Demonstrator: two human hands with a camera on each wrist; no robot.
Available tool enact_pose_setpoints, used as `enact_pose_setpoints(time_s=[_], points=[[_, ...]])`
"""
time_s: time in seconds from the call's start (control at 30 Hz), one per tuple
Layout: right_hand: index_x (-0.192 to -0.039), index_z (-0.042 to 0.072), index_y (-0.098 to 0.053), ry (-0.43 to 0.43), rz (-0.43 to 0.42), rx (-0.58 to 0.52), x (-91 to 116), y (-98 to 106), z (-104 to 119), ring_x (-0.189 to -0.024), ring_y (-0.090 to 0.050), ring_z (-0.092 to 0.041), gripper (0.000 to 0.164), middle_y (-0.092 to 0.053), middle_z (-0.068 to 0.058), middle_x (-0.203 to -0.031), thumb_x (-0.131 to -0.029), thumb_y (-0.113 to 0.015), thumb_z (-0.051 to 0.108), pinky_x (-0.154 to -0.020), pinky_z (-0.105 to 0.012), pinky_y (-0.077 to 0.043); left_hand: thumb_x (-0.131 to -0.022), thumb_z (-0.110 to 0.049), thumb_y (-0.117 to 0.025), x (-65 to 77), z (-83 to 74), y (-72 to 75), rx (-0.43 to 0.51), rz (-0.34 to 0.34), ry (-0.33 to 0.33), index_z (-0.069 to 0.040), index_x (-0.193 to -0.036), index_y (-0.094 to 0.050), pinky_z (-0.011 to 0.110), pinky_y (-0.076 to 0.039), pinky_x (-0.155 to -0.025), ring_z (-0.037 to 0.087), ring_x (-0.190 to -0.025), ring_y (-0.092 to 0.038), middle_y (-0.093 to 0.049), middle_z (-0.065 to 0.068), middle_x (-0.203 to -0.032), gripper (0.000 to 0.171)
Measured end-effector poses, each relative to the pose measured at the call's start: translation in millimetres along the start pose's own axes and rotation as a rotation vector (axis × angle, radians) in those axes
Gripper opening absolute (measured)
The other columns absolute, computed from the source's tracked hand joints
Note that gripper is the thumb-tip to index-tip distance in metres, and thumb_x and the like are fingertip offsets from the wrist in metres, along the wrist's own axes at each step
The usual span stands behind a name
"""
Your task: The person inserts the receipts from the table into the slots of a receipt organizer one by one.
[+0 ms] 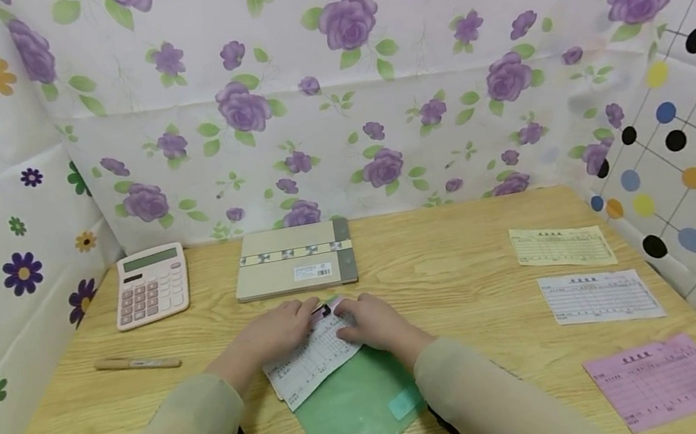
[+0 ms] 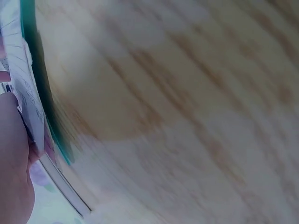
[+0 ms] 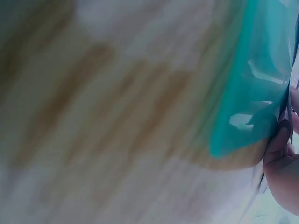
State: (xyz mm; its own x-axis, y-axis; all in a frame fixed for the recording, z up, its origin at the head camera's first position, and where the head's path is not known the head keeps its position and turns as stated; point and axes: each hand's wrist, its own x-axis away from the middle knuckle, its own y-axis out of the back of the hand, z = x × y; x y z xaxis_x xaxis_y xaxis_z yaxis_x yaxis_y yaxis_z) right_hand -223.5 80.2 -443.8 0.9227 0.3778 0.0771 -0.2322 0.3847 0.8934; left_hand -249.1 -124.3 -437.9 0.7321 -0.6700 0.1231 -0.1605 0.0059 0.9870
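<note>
my left grip [image 1: 279, 330] curls on the layered slips [image 1: 311, 365], my right grip [image 1: 376, 326] pinches their right side; the dark clip [image 1: 325, 310] sits between, equally near. the slips' near edge slants away rightward over the green folder [image 1: 354, 416], mid-surface [image 1: 451, 253]; room stretches toward the yellow slip [image 1: 563, 248] by the right edge.
</note>
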Motion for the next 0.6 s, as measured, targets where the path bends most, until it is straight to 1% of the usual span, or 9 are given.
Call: enact_pose_setpoints(time_s=[0.17,0.3,0.4,0.5,0.6], points=[[-0.122,0.016,-0.061,0.001,-0.002,-0.013,-0.7,-0.6,0.1,-0.091,-0.055,-0.021,0.038,-0.060,-0.008,-0.105,-0.088,-0.066,0.033,-0.078,-0.037,-0.045,-0.103,-0.020,-0.033,0.4,-0.8,0.1,-0.008,-0.006,-0.004,0.001,-0.140,-0.033,0.042,-0.042,-0.094,0.032,-0.114,-0.051,-0.054,0.019,-0.120,0.043],[-0.123,0.018,-0.060,0.032,0.029,-0.008,-1.6,0.9,-2.0,-0.089,-0.053,-0.018,0.038,-0.060,-0.007,-0.104,-0.088,-0.066,0.032,-0.078,-0.035,-0.044,-0.103,-0.022,-0.031,1.2,-0.7,1.1,0.031,0.007,0.006,-0.001,-0.142,-0.031,0.042,-0.040,-0.096,0.032,-0.117,-0.049,-0.052,0.019,-0.124,0.045],[-0.124,0.018,-0.060,0.049,0.043,-0.004,-2.1,1.5,-3.0,-0.087,-0.052,-0.017,0.040,-0.060,-0.006,-0.103,-0.087,-0.067,0.031,-0.078,-0.034,-0.044,-0.103,-0.022,-0.032,2.2,-0.9,2.4,0.037,0.015,0.002,0.000,-0.143,-0.030,0.042,-0.039,-0.096,0.031,-0.117,-0.048,-0.051,0.018,-0.124,0.045],[-0.125,0.017,-0.059,0.041,0.036,-0.008,-2.8,1.1,-2.5,-0.091,-0.054,-0.019,0.042,-0.060,-0.007,-0.105,-0.088,-0.067,0.033,-0.080,-0.035,-0.044,-0.102,-0.020,-0.034,2.1,-0.6,2.7,0.017,0.007,-0.012,0.001,-0.142,-0.032,0.042,-0.041,-0.095,0.031,-0.115,-0.050,-0.053,0.019,-0.121,0.045],[-0.126,0.016,-0.059,0.014,0.019,-0.017,-3.9,-0.2,-1.1,-0.097,-0.055,-0.022,0.043,-0.061,-0.008,-0.109,-0.088,-0.066,0.034,-0.085,-0.038,-0.044,-0.102,-0.021,-0.035,1.1,0.5,1.3,0.006,-0.004,-0.016,0.001,-0.141,-0.032,0.041,-0.042,-0.094,0.031,-0.114,-0.051,-0.053,0.018,-0.120,0.044]])
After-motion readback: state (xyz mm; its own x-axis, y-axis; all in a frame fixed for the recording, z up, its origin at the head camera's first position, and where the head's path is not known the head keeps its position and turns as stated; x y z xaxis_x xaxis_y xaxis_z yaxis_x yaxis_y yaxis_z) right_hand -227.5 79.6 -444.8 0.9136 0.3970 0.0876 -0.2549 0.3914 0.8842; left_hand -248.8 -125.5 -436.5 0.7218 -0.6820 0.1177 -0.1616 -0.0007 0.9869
